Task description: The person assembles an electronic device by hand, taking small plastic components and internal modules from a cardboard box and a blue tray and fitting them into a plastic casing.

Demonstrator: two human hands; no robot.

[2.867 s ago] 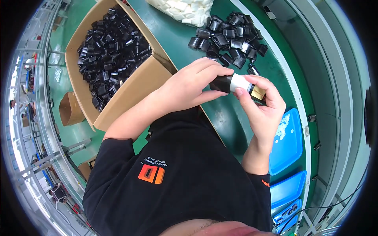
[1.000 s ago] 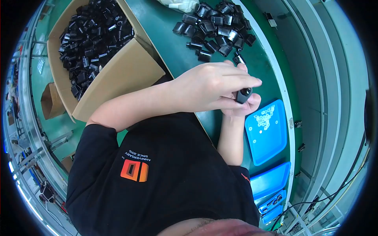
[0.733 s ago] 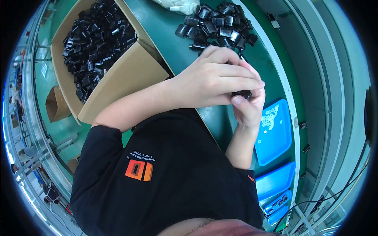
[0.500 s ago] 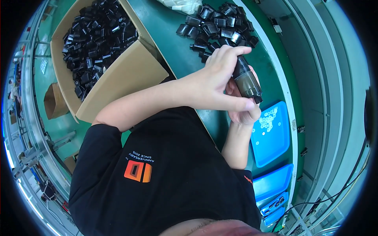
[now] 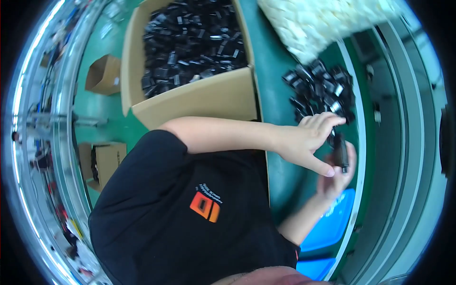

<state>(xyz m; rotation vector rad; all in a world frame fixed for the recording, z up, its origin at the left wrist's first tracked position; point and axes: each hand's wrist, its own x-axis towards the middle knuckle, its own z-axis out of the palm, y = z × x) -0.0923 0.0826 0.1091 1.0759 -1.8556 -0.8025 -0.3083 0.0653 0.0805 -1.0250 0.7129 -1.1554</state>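
My right hand [image 5: 338,183] holds a dark cylindrical plastic part [image 5: 340,153] with a narrow tip pointing toward me. Its fingers curl behind the part and are partly hidden and slightly blurred. My left hand [image 5: 306,145] is beside it, fingers and thumb spread apart around the part's left side; I cannot tell whether a fingertip touches it. Just beyond both hands lies a pile of glossy black plastic parts [image 5: 320,88] on the green table [image 5: 275,102].
A large cardboard box [image 5: 199,102] full of black parts stands left of the table. A clear bag of pale pieces [image 5: 327,21] lies at the far end. Blue trays [image 5: 327,232] sit near my right forearm. Smaller cardboard boxes [image 5: 103,75] are farther left.
The view has shifted, bringing more of the bag and box into sight. The dark part has turned more upright in the picture, still in my right hand, with my left hand spread beside it.
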